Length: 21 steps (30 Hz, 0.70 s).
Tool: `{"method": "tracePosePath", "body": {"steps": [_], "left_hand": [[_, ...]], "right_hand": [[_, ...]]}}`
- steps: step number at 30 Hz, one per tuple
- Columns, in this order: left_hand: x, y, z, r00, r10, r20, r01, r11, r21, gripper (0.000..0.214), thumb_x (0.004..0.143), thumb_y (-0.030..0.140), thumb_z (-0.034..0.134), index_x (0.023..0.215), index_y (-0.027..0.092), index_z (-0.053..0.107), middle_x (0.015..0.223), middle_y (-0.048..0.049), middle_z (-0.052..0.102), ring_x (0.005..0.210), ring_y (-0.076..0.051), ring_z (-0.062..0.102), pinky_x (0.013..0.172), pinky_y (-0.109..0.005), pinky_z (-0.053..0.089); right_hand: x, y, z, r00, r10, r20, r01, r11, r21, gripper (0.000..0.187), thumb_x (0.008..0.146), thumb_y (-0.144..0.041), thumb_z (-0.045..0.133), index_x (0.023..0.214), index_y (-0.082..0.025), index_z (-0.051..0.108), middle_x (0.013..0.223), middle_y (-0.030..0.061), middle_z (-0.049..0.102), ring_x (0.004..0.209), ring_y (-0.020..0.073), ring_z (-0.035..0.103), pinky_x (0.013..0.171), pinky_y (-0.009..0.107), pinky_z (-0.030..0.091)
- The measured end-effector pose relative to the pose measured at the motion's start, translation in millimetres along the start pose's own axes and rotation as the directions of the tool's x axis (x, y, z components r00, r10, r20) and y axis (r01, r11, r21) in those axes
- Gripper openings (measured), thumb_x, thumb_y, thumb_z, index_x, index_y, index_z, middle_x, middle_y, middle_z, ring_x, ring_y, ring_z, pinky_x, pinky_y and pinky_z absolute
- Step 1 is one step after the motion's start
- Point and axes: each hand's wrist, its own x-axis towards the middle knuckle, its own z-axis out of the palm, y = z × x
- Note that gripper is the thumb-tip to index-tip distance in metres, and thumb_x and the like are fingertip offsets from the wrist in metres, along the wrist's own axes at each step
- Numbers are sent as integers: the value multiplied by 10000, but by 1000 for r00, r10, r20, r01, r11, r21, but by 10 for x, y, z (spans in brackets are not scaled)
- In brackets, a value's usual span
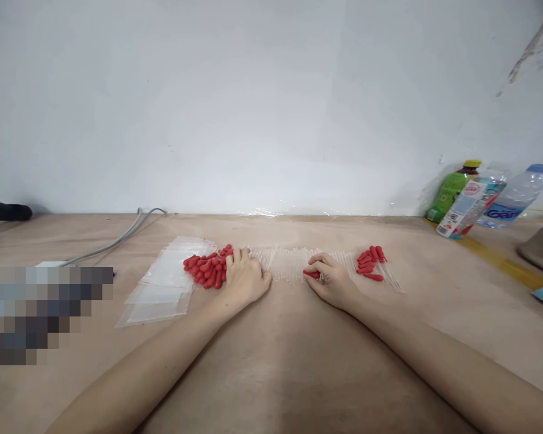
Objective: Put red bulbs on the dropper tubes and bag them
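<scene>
My right hand [332, 280] has its fingers closed on a red rubber bulb [312, 275], just above a row of thin clear tubes [287, 265]. My left hand [245, 277] lies over the left end of that row, palm down, thumb out to the side and fingers apart; its fingertips are close to a heap of red rubber bulbs [210, 269]. What may be under the left palm is hidden. Right of my right hand, several red bulbs [370, 263] lie in a group, with clear tubes [393, 280] running out beside them.
Flat clear plastic bags [167, 277] overlap left of the heap. A grey cable [117, 241] crosses the wooden table [271, 361] toward the white wall. Far right stand a green bottle [450, 193], a carton [468, 208] and a clear water bottle [520, 193].
</scene>
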Motion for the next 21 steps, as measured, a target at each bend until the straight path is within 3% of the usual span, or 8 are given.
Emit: {"method": "tracePosePath", "body": {"steps": [13, 21], "left_hand": [[49, -28, 48, 1000, -23, 10, 23, 1000, 4, 271, 684, 356, 495, 571, 150, 631, 831, -145, 541, 885, -331, 411, 699, -430, 333], [67, -16, -31, 989, -67, 129, 70, 997, -23, 311, 680, 401, 482, 625, 146, 651, 923, -144, 534, 949, -326, 390, 748, -419, 313]], "right_hand": [[6, -11, -7, 999, 14, 29, -14, 1000, 0, 58, 777, -187, 457, 746, -195, 505, 878, 62, 475, 709, 134, 537, 613, 287, 489], [8, 3, 6, 1000, -1, 24, 1, 1000, -3, 50, 770, -160, 464, 735, -182, 493, 875, 60, 475, 713, 122, 528, 603, 259, 478]]}}
